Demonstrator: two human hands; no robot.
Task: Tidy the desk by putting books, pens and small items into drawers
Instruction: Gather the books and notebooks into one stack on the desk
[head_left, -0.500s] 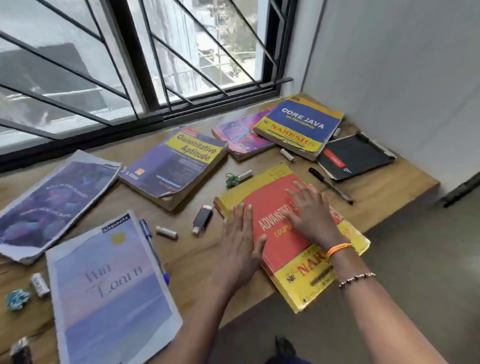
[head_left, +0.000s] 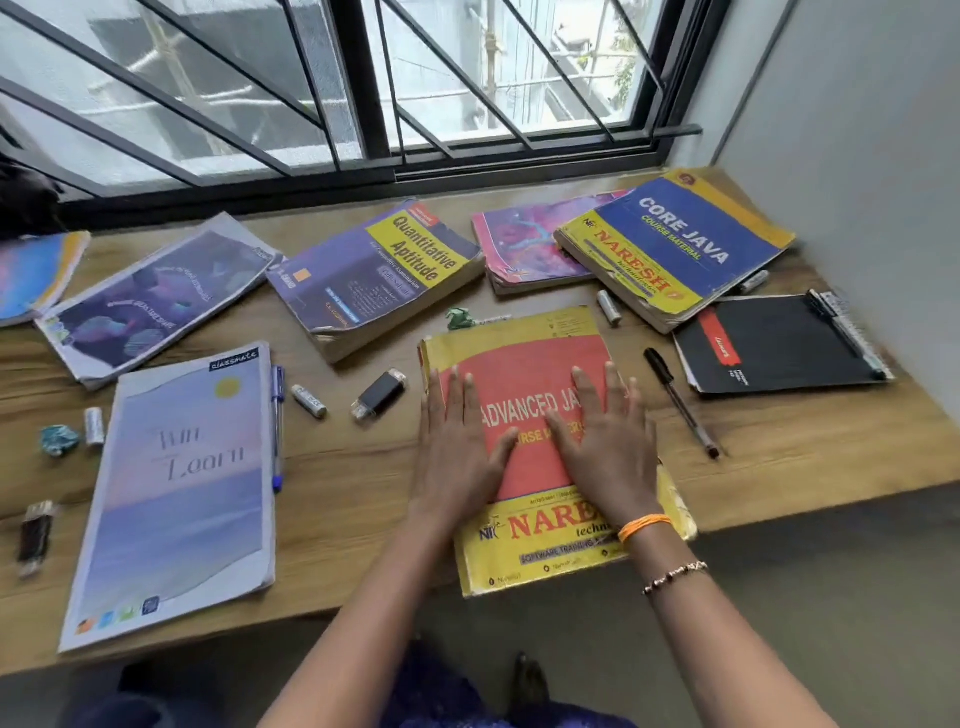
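1. We find the worktop (head_left: 363, 519) crowded along the window; no drawer is in view, so we cannot tell where the things are to go.
2. The red and yellow book (head_left: 524, 364) lies flat at the near edge, its lower end overhanging the edge. We judge this to be the item in hand and the task barely begun.
3. The left hand (head_left: 454, 447) rests flat on the book's left half, fingers spread and extended. The right hand (head_left: 605, 441) rests flat on its right half, likewise spread. Neither grips anything; both palms press down on the cover.
4. Other books lie untouched: a pale notebook (head_left: 176, 499) at the near left, a purple notebook (head_left: 150, 301) behind it, a thick purple and yellow book (head_left: 379, 270) in the middle, a blue and yellow book (head_left: 675, 244) overlapping a pink notebook (head_left: 519, 244), and a black pad (head_left: 774, 343) at the right.
5. Small items remain loose: a black pen (head_left: 680, 402) just right of the red book, a blue pen (head_left: 278, 426) against the pale notebook, and a black flash drive (head_left: 379, 393) just left of the red book.
6. Next move, in our judgement: curl the fingers under the overhanging edge, lift the book clear without sweeping the black pen or flash drive, then find a drawer.
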